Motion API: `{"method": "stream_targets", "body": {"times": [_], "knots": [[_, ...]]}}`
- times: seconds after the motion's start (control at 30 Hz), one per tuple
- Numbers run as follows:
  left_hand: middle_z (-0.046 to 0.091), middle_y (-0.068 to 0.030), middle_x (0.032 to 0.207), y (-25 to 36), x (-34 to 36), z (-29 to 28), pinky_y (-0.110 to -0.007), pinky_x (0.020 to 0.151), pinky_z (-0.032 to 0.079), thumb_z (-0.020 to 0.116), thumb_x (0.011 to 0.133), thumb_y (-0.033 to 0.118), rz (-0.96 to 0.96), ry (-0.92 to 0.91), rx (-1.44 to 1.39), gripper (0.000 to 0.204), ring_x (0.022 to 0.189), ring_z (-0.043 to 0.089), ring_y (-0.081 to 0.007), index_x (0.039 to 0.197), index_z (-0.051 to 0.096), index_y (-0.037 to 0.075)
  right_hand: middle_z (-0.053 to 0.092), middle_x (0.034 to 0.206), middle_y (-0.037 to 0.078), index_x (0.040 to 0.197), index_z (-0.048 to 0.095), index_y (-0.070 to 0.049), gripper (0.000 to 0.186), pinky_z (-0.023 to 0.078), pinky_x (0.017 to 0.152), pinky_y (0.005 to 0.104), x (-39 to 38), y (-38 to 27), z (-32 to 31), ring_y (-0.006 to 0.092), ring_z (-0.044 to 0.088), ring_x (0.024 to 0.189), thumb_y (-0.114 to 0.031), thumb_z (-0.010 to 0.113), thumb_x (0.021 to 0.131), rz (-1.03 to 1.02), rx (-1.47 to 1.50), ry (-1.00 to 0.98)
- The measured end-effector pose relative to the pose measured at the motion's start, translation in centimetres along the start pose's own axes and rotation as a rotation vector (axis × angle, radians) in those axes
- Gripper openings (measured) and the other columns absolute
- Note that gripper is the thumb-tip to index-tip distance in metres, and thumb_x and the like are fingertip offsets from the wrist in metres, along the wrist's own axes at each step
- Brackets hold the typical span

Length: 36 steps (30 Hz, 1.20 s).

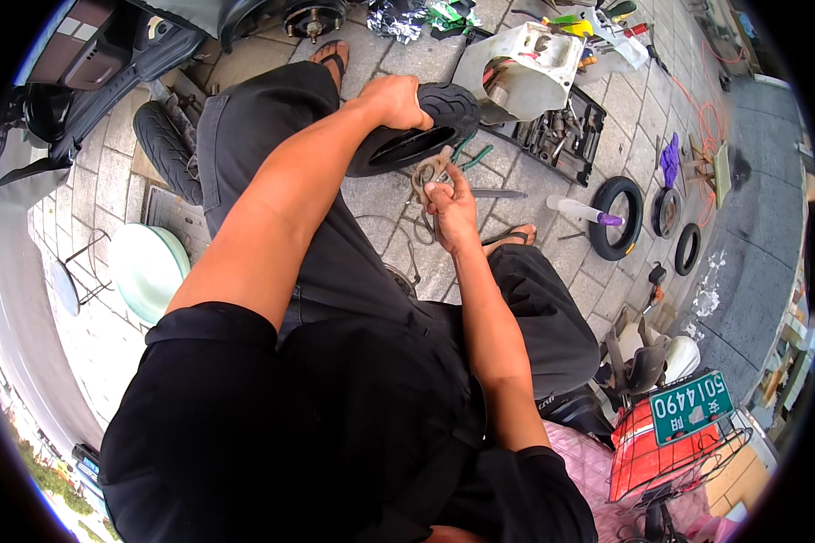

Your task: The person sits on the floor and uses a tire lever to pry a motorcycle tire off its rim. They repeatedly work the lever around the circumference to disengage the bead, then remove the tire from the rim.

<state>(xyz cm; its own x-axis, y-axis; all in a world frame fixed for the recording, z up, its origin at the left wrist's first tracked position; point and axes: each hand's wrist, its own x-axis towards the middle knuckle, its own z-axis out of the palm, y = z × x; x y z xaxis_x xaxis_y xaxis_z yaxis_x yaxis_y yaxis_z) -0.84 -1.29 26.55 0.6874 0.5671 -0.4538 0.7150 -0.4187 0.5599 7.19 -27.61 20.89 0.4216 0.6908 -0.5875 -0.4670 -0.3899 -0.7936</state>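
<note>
A black scooter tyre point(450, 107) stands tilted on the paving between my legs. My left hand point(393, 101) is closed over its upper edge. Close to the tyre's lower right side, my right hand point(453, 206) pinches a small tan-brown, rough-looking piece point(430, 170) between thumb and fingers; its exact kind I cannot make out. Green-handled pliers point(476, 157) lie just beyond that hand. A flat metal bar point(500, 194) rests on the ground to its right. Thin dark cable or cord point(414, 253) lies on the paving below the hand.
Ahead stand a cut-open white container point(525, 68) and a black tool case point(566, 136). To the right lie another tyre point(604, 213), a clear bottle with a purple cap point(575, 210) and a wheel point(667, 213). A pale green basin point(145, 271) and a treaded tyre point(165, 149) are at left.
</note>
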Motion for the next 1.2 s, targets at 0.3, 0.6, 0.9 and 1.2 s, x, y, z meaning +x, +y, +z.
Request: {"method": "stream_targets", "body": {"times": [0.3,0.6,0.9,1.2], "knots": [[0.076,-0.0289,0.122,-0.6,1.3,-0.1,-0.046,0.100,0.056,0.086,0.071,0.046,-0.006,0.001,0.017,0.074,0.115,0.073,-0.0434,0.121,0.072,-0.007,0.076,0.109,0.022,0.127,0.065,-0.002,0.031,0.059,0.084,0.0472,3.1,-2.0,4.6,0.0370,0.075,0.100,-0.010,0.072,0.098,-0.590,-0.952,0.028],[0.077,-0.0272,0.120,-0.3,1.6,-0.9,-0.046,0.100,0.057,0.086,0.070,0.050,-0.027,-0.020,-0.008,0.075,0.115,0.074,-0.0416,0.118,0.073,-0.006,0.072,0.095,0.021,0.101,0.058,-0.003,0.018,0.058,0.082,0.0549,7.4,0.2,4.9,0.0436,0.073,0.092,-0.017,0.069,0.098,-0.672,-1.302,0.079],[0.074,-0.0304,0.128,-0.2,0.7,1.0,-0.045,0.100,0.057,0.089,0.064,0.070,-0.013,-0.058,-0.135,0.107,0.118,0.074,-0.0406,0.132,0.067,-0.009,0.076,0.100,0.017,0.104,0.068,-0.005,0.031,0.059,0.088,0.0545,6.8,-0.1,4.7,0.0414,0.076,0.095,-0.033,0.077,0.093,-0.440,-1.341,0.054],[0.073,-0.0292,0.132,0.0,-1.2,1.1,-0.044,0.107,0.055,0.083,0.070,0.083,-0.084,-0.060,-0.192,0.119,0.125,0.072,-0.0399,0.145,0.060,-0.007,0.079,0.105,0.022,0.112,0.068,-0.004,0.037,0.060,0.091,0.0531,5.3,-4.5,1.3,0.0424,0.077,0.103,-0.035,0.078,0.093,-0.216,-1.529,-0.075]]}}
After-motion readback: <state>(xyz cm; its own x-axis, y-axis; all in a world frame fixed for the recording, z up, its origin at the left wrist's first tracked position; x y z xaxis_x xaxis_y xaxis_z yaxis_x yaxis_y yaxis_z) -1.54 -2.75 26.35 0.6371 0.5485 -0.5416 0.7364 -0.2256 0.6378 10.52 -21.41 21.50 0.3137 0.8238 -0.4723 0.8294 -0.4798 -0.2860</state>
